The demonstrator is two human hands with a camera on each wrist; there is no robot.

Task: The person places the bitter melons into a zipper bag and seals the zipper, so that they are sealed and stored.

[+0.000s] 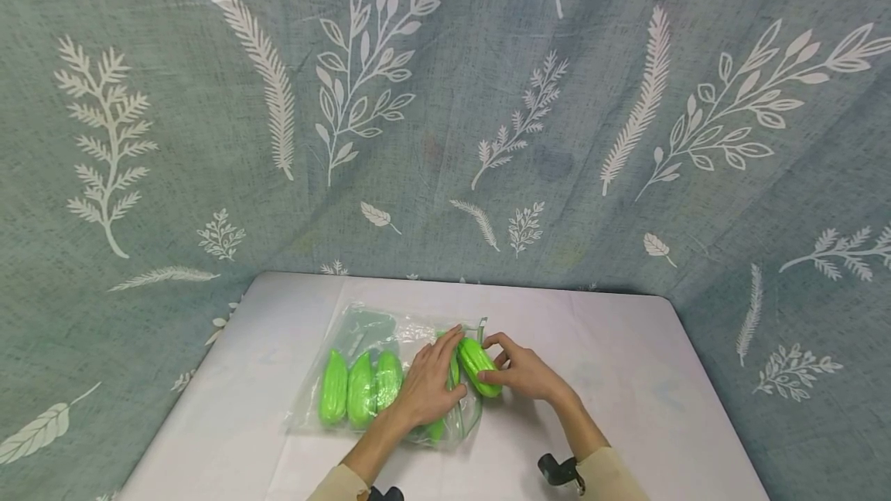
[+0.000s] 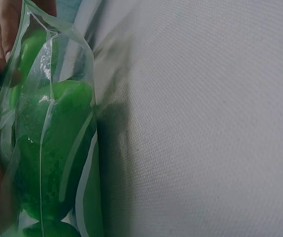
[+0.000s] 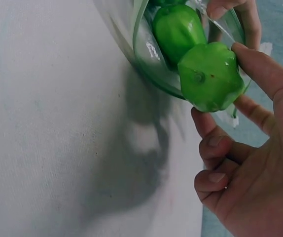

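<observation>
A clear zip bag [image 1: 426, 320] lies on the table with several green ridged gourds [image 1: 333, 389] side by side inside. My left hand [image 1: 428, 385] is over the bag's right part, holding its mouth apart, thumb at the rim in the right wrist view. With thumb and fingers my right hand [image 1: 524, 369] pinches another ridged gourd [image 3: 210, 76] at the opening, its blunt end outward. Right behind it, a gourd [image 3: 178, 32] shows inside the bag. The left wrist view looks through the plastic [image 2: 50, 54] at green gourds [image 2: 57, 148].
The table [image 1: 612, 346] has a white cloth over it. A grey-green curtain [image 1: 445, 138] with white leaf prints hangs behind and along both sides. A black wrist device [image 1: 557, 470] sits near the right sleeve [image 1: 609, 478].
</observation>
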